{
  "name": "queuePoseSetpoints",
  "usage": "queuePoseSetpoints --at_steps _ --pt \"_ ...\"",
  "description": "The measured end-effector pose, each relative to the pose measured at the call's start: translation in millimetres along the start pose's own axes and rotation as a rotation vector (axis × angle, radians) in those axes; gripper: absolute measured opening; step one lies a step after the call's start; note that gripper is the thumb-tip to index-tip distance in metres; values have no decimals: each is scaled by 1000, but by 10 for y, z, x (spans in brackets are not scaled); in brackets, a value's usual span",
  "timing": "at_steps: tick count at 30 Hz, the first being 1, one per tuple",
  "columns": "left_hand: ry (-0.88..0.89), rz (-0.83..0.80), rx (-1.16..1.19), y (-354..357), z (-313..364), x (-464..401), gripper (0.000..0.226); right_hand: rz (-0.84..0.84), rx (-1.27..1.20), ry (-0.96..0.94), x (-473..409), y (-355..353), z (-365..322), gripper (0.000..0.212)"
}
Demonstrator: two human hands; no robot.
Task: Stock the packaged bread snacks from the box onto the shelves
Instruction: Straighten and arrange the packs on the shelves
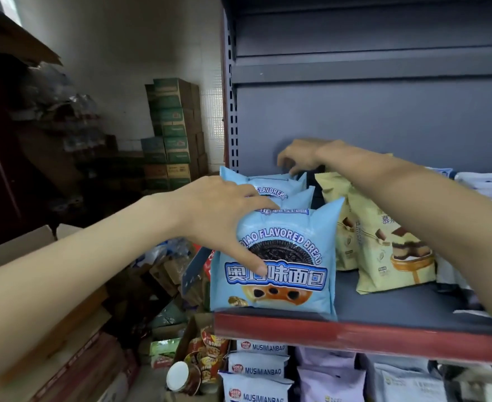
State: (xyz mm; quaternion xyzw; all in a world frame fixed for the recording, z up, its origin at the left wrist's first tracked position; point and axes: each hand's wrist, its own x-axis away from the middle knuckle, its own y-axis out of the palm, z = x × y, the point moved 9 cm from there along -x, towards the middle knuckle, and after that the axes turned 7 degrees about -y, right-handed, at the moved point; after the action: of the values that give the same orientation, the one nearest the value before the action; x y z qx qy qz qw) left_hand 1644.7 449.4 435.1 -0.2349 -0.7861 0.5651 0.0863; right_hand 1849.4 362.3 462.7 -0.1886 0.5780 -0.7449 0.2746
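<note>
A row of light blue bread packets stands upright at the left end of the shelf (384,332), which has a red front edge. My left hand (224,216) grips the top of the front blue packet (279,274), thumb down its face. Behind it stand two more blue packets (291,192). My right hand (300,156) reaches over to the back of the row, fingers curled at the top edge of the rearmost blue packet. Yellow bread packets (384,250) stand just right of the blue row, under my right forearm.
White and blue "Musimianbao" packets (256,369) and lilac packets (332,381) fill the shelf below. An open cardboard box (36,300) sits at the lower left. Green and brown cartons (175,134) are stacked against the far wall. Snack cups (198,364) lie beside the rack.
</note>
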Motion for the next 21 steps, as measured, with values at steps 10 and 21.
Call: queuePoseSetpoints --at_steps 10,21 --pt "10 72 -20 21 8 23 105 128 134 -122 -19 -253 -174 13" --pt "39 106 -12 -32 86 41 104 226 -74 -165 359 -311 -140 17"
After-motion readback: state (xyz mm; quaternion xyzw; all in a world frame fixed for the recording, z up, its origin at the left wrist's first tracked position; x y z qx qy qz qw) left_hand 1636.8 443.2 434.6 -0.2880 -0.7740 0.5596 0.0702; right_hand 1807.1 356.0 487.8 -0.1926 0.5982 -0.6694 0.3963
